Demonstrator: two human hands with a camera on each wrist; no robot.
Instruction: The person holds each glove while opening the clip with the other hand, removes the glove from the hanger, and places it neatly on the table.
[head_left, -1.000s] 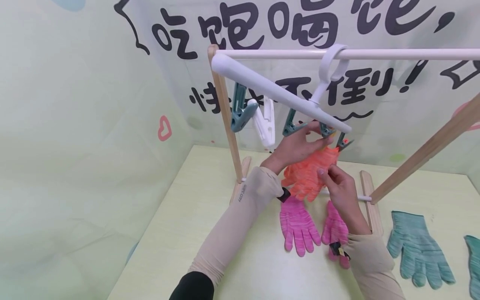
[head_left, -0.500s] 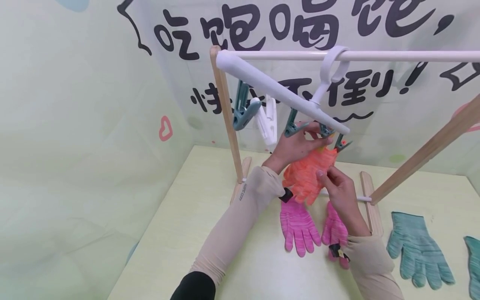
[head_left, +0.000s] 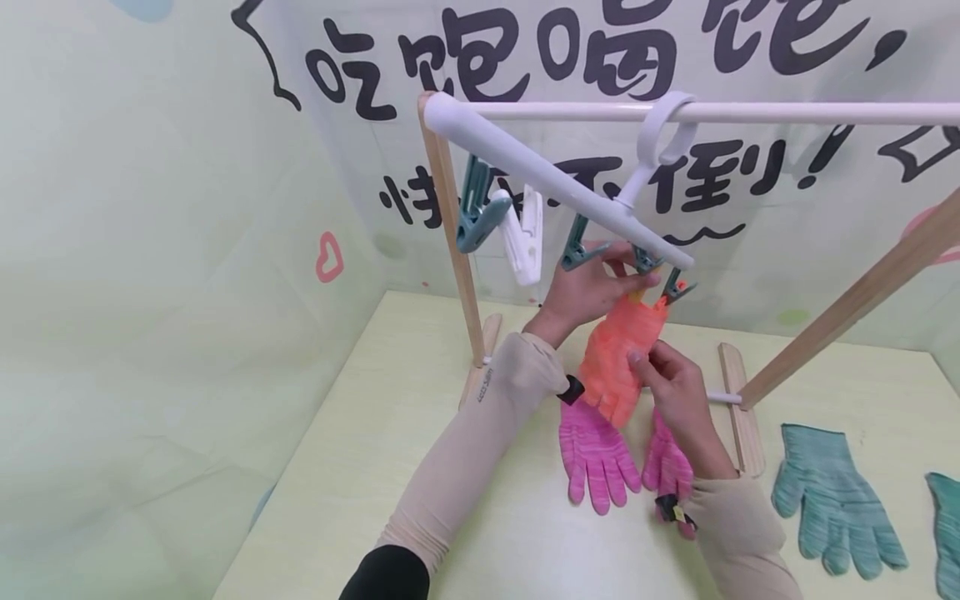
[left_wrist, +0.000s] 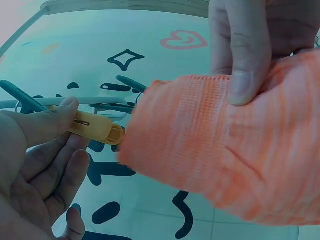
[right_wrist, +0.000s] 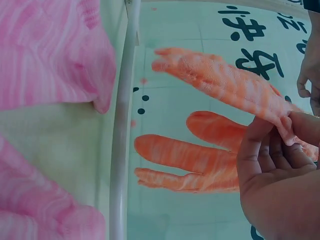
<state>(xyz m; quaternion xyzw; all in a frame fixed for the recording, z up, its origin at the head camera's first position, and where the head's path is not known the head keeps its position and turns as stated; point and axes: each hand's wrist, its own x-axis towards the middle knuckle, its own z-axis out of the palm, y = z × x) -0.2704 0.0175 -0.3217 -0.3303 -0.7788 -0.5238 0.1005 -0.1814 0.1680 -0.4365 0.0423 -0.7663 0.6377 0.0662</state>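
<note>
My left hand [head_left: 588, 287] pinches a yellow clip [left_wrist: 95, 126] between thumb and fingers, under a white hanger [head_left: 540, 175]. The clip's tip is right at the cuff edge of an orange glove [head_left: 618, 358]. A green clip [head_left: 677, 289] at the hanger's near right end meets the cuff's other corner. My right hand [head_left: 678, 387] pinches the side of the glove between thumb and fingers, and the glove's fingers hang downward. In the right wrist view, the orange glove [right_wrist: 220, 82] spreads out from that pinch.
Other green clips [head_left: 480, 221] and a white clip [head_left: 522, 237] hang along the hanger, which hooks over a white rail [head_left: 810, 112] on wooden posts [head_left: 847, 304]. Pink gloves [head_left: 597, 462] lie on the table [head_left: 360, 442] below; green gloves [head_left: 832, 496] lie at the right.
The orange glove has turned and straightened, its fingers now hanging lower. My right hand has shifted slightly down, and the hanger with its clips has swung a little to the left.
</note>
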